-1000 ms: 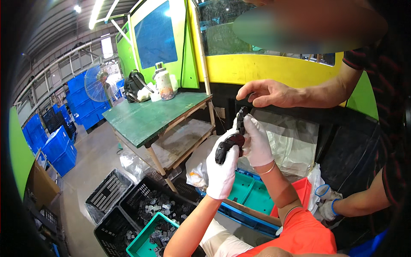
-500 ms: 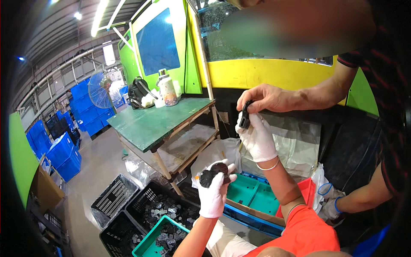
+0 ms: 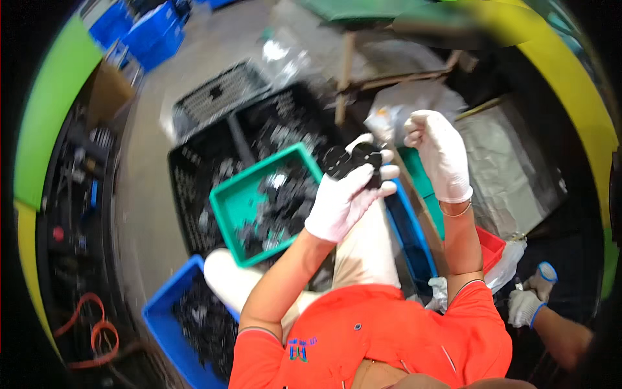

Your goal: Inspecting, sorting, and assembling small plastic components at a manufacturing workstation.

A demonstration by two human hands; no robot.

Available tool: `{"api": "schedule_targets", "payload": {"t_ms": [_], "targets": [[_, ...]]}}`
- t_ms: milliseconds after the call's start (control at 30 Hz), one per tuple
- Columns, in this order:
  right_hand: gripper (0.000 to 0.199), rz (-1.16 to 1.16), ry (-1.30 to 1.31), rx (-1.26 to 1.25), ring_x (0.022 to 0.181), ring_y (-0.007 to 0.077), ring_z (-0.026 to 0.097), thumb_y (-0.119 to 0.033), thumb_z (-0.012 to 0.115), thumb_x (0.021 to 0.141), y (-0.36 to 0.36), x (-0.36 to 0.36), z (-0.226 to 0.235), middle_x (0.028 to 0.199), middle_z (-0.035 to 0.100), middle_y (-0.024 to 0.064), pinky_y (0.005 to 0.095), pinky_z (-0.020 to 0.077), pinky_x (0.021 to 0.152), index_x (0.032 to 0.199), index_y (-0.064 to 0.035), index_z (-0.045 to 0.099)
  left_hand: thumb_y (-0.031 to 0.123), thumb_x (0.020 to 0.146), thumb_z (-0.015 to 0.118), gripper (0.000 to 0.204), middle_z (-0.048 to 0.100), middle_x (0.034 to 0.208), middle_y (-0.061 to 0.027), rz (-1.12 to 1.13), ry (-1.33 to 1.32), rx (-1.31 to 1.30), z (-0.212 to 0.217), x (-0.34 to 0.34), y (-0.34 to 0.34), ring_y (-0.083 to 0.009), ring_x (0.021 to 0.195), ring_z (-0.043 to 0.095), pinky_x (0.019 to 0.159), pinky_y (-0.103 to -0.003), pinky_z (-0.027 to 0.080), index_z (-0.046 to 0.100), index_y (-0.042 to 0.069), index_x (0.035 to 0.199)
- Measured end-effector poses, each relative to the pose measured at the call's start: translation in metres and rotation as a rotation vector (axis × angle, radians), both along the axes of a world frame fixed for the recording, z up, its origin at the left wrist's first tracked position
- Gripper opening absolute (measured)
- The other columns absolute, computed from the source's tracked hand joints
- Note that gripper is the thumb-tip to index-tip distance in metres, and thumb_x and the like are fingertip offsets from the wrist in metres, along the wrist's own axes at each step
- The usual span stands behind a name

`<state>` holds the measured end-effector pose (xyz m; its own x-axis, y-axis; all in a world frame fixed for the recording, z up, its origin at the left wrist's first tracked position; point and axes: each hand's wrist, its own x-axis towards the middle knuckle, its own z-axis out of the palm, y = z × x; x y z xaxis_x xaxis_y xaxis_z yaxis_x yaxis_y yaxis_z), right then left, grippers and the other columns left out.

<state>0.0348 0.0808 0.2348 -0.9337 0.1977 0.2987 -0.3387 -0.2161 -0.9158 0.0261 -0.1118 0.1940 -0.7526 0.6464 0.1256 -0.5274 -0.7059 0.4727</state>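
Note:
My left hand (image 3: pixel 346 204), in a white glove, holds dark, glossy round parts (image 3: pixel 353 159) against its fingers and palm. Their exact kind is unclear. To the right, my right hand (image 3: pixel 440 155), also white-gloved, is raised with its fingers curled together. Nothing shows between them. Below my left hand, a green tray (image 3: pixel 223 204) holds loose dark pieces (image 3: pixel 278 207), some with shiny faces. A green divided bin (image 3: pixel 424 188) lies partly hidden behind my right hand and forearm.
Black crates (image 3: pixel 181 188) stand under and behind the green tray. A blue bin (image 3: pixel 162 324) of dark pieces is at lower left. At right are a red bin (image 3: pixel 490 246) and a co-worker's gloved hand (image 3: pixel 523 307). A table leg (image 3: pixel 343 84) rises beyond.
The view has tipped downward. My right hand has parted from the co-worker's bare hand, and the black part they both touched is no longer visible. My left hand keeps its round parts.

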Motion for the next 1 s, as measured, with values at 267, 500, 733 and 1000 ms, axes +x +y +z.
{"api": "schedule_targets", "payload": {"t_ms": [267,500,733,1000], "targets": [[0.027,0.378,-0.461,0.651,0.064,0.0079,0.057,-0.028,0.055,0.091,-0.14,-0.014,-0.067,0.084,0.064,0.0008,0.0233,0.045,0.06,0.11,-0.012,0.064,-0.001,0.088,0.054,0.071,0.046,0.128,-0.0099,0.195,-0.013,-0.239,-0.049,0.015,-0.116,-0.0185,0.104,0.057,0.094,-0.043,0.048,0.017,0.004,0.148],[0.024,0.436,-0.551,0.417,0.076,0.0041,0.05,-0.023,0.054,0.095,-0.184,-0.023,-0.088,0.086,0.06,-0.0019,0.0207,0.0418,0.069,0.101,-0.0016,0.063,0.015,0.083,0.069,0.091,0.042,0.137,-0.0124,0.211,-0.178,0.017,-0.101,0.017,-0.166,-0.0254,0.112,0.054,0.091,-0.048,0.05,0.009,0.02,0.15],[0.026,0.522,-0.589,0.295,0.079,0.0047,0.048,-0.027,0.053,0.096,-0.218,-0.032,-0.12,0.085,0.058,-0.0031,0.0229,0.0421,0.071,0.098,-0.0025,0.063,0.072,0.073,0.054,0.103,0.043,0.137,-0.016,0.253,-0.258,-0.007,-0.131,0.021,-0.186,-0.0403,0.114,0.054,0.08,-0.051,0.055,0.009,0.022,0.151],[0.028,0.632,-0.664,0.106,0.075,0.0055,0.051,-0.025,0.051,0.096,-0.245,-0.026,-0.149,0.09,0.06,0.001,0.0227,0.0447,0.068,0.111,-0.0023,0.058,0.084,0.075,0.028,0.098,0.044,0.137,-0.0138,0.365,-0.349,-0.147,-0.146,0.019,-0.19,-0.036,0.113,0.053,0.079,-0.052,0.053,0.019,0.022,0.15]]}}
